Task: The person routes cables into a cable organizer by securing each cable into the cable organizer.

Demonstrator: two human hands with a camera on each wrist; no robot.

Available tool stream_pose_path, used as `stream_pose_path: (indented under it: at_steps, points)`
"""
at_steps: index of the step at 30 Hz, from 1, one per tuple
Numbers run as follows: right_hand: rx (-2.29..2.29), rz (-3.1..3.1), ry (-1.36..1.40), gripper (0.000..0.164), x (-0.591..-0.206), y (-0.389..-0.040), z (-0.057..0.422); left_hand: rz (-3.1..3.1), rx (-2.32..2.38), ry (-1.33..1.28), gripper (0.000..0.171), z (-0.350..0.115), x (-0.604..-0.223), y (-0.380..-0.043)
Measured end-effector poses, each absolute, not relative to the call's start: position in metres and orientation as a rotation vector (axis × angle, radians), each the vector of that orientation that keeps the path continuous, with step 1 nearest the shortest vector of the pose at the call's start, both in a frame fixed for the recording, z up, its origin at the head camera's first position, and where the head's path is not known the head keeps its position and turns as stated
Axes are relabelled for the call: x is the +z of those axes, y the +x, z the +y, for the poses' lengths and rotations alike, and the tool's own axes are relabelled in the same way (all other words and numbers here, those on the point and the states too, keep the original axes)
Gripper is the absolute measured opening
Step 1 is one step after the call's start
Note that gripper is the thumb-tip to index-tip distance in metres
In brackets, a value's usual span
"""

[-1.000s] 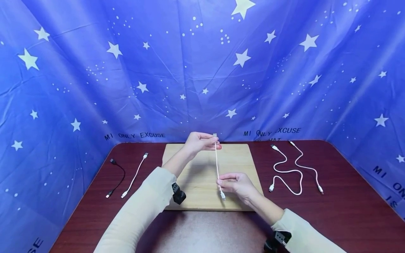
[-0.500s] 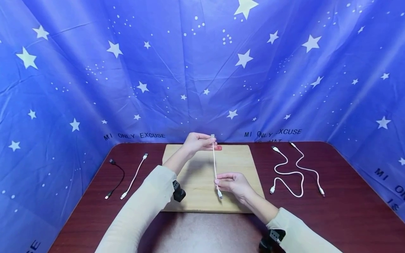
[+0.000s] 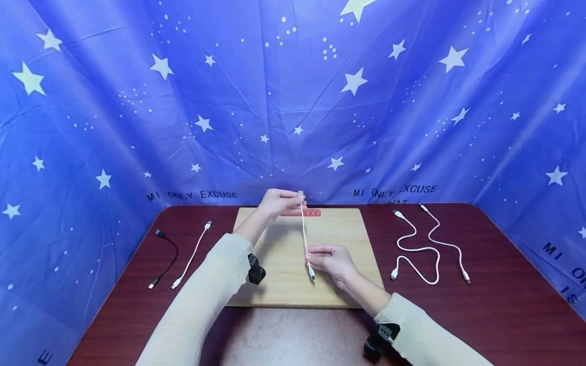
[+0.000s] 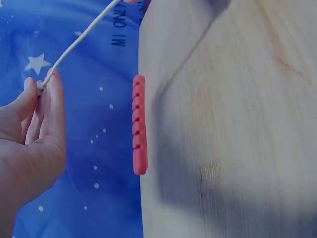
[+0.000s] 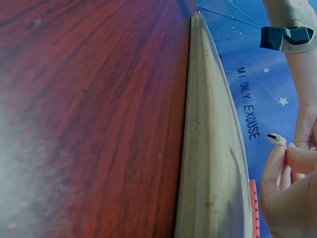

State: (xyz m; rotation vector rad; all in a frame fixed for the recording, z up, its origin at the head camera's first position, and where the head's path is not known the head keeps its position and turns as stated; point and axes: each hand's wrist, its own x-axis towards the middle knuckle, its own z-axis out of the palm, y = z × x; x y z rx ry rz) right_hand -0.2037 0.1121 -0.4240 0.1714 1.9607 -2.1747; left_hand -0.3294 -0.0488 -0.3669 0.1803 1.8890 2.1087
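Observation:
Held taut above the wooden board (image 3: 348,229) is a short white USB cable (image 3: 303,229). My left hand (image 3: 278,202) pinches its upper end just below the metal USB plug, over the board's far edge. Thumb and fingers of my right hand (image 3: 333,260) pinch the cable near its lower plug, which points down toward the board. In the right wrist view the small white plug (image 5: 277,139) sticks out past the fingertips. Below my left hand lies a red slotted strip (image 4: 139,126) along the board's far edge, partly covered by that hand in the head view.
Left of the board lie a short black cable (image 3: 173,256) and a short white cable (image 3: 194,251). On the right are two longer, wavy white cables, the nearer one (image 3: 418,248) and the outer one (image 3: 446,243). A blue star-printed curtain (image 3: 293,101) surrounds the dark red table (image 3: 494,305).
Both hands have shifted slightly left with the white cable between them, its grip unchanged. More of the red strip shows beside the left hand.

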Motion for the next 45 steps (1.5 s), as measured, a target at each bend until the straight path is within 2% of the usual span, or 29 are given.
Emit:
stream_pose_path:
  at_steps: [12,20,26,45]
  points:
    - [-2.17,1.864,0.168,0.04,-0.427,-0.217,0.1,1.927,2.054,0.156,0.033,-0.062,-0.374,-0.346]
    - [-2.255,1.92,0.337,0.033,-0.426,-0.224,0.087,1.906,2.081,0.066,0.035,-0.07,-0.378,-0.357]
    - [-2.294,1.935,0.362,0.032,-0.427,-0.227,0.078,1.861,2.14,-0.007,0.037,-0.074,-0.383,-0.362]
    - [-2.243,1.983,0.384,0.03,-0.432,-0.232,0.076,1.949,2.098,0.01,0.035,-0.071,-0.399,-0.372]
